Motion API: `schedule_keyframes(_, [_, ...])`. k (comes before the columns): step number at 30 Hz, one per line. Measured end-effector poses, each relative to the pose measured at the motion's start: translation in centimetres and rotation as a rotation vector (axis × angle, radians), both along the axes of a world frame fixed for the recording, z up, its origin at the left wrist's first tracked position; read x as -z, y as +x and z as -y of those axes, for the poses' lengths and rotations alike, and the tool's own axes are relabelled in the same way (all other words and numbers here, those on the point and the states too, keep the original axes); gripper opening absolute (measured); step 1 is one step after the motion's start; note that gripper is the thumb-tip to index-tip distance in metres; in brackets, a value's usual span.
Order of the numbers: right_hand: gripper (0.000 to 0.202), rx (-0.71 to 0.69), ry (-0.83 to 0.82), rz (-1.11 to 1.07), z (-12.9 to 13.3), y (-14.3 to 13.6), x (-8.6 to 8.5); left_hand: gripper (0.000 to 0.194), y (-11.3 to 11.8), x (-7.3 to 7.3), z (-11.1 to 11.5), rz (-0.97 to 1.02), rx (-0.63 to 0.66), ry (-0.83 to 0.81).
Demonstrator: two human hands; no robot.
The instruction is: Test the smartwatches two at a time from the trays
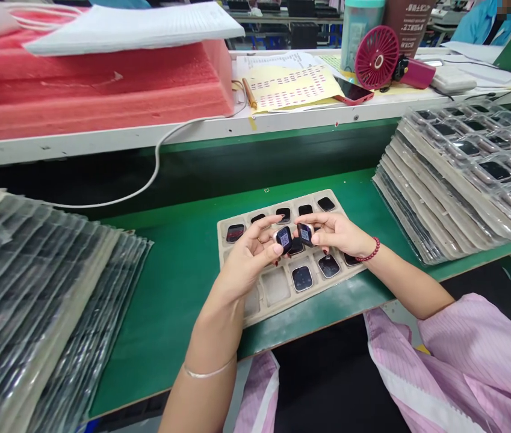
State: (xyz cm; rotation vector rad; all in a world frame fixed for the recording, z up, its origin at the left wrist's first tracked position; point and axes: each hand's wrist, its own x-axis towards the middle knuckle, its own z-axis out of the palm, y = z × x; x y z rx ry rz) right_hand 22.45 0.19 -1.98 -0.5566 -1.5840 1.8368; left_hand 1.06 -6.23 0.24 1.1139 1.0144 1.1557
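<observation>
Both hands are raised over a beige compartment tray (275, 285) on the green bench. My left hand (255, 249) is closed on a small square smartwatch (284, 239), whose lit screen shows a QR code. Close beside it, my right hand (334, 233) pinches a second smartwatch (304, 234), also lit with a QR code and tilted toward the first. Dark-screened watch bodies, such as a smartwatch (302, 278) in the front row, lie in several pockets of the tray. At the front left, two pockets hold nothing. My hands hide part of the middle row.
Stacked clear and beige trays (56, 300) stand at left. At right, a tray stack (454, 180) carries watches on top. A white shelf (291, 114) behind holds red foam (102, 84), papers, a pink fan (377, 58) and a phone (354, 90). A white cable (157, 156) hangs down.
</observation>
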Motion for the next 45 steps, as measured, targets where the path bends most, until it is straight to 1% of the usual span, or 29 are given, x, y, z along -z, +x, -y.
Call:
schedule_keyframes(3, [0.055, 0.001, 0.012, 0.006, 0.1, 0.0, 0.0, 0.059, 0.0, 0.1, 0.0, 0.006, 0.004, 0.000])
schedule_keyframes(8, [0.056, 0.026, 0.030, 0.031, 0.2, 0.1, 0.0, 0.061, -0.1, 0.4, -0.1, 0.007, 0.011, -0.009])
schedule_keyframes(12, [0.055, 0.025, 0.001, 0.031, 0.4, 0.0, 0.1, 0.060, 0.0, 0.6, -0.1, -0.001, 0.002, -0.011])
schedule_keyframes(18, [0.055, 0.075, -0.066, 0.055, 0.5, -0.1, -0.4, 0.047, 0.6, 0.4, 0.0, -0.087, -0.102, -0.005])
schedule_keyframes(20, [0.052, 0.085, -0.053, 0.074, 0.7, -0.2, -0.6, 0.045, 0.8, 0.2, 0.1, -0.122, -0.125, -0.003])
schedule_keyframes(22, [0.045, 0.099, -0.020, 0.099, 0.8, -0.2, -0.7, 0.039, 0.9, 0.1, 0.2, -0.159, -0.133, -0.011])
schedule_keyframes(25, [0.040, 0.118, 0.035, 0.140, 1.0, -0.4, -0.6, 0.032, 1.1, 0.1, 0.2, -0.182, -0.135, 0.001])
schedule_keyframes(27, [0.044, 0.129, 0.064, 0.164, 1.0, -0.5, -0.4, 0.035, 1.2, 0.2, 0.1, -0.192, -0.138, 0.022])
schedule_keyframes(30, [0.050, 0.145, 0.116, 0.183, 0.8, -0.5, -0.3, 0.047, 1.3, 0.1, 0.0, -0.190, -0.112, 0.030])
schedule_keyframes(31, [0.052, 0.151, 0.139, 0.188, 0.8, -0.5, -0.3, 0.048, 1.2, 0.0, 0.1, -0.187, -0.104, 0.024])
schedule_keyframes(33, [0.054, 0.158, 0.210, 0.220, 1.2, -0.7, -0.5, 0.043, 0.6, -0.3, 0.9, -0.211, -0.119, 0.029])
schedule_keyframes(34, [0.054, 0.155, 0.261, 0.256, 1.7, -1.0, -0.7, 0.038, 0.1, -0.4, 1.5, -0.253, -0.148, 0.042])
schedule_keyframes(36, [0.053, 0.130, 0.392, 0.361, 3.0, -1.9, -1.0, 0.025, -1.2, -0.3, 3.2, -0.401, -0.250, 0.077])
schedule_keyframes(38, [0.052, 0.084, 0.555, 0.465, 4.5, -3.2, -1.0, 0.015, -2.6, 0.2, 5.1, -0.589, -0.351, 0.124])
schedule_keyframes(39, [0.050, 0.053, 0.651, 0.507, 5.3, -3.9, -0.9, 0.012, -3.2, 0.7, 6.0, -0.682, -0.382, 0.153])
schedule_keyframes(41, [0.047, -0.002, 0.848, 0.582, 6.5, -5.1, -0.8, 0.012, -4.2, 1.7, 7.2, -0.853, -0.401, 0.211])
schedule_keyframes(43, [0.052, -0.017, 0.993, 0.664, 7.0, -5.5, -1.0, 0.014, -4.4, 2.6, 7.8, -0.998, -0.404, 0.242])
schedule_keyframes(44, [0.053, -0.010, 1.032, 0.711, 6.9, -5.3, -1.3, 0.017, -4.2, 2.9, 7.8, -1.052, -0.408, 0.253])
schedule_keyframes(45, [0.049, -0.004, 1.055, 0.760, 6.6, -4.9, -1.6, 0.021, -3.8, 3.1, 7.6, -1.093, -0.407, 0.268])
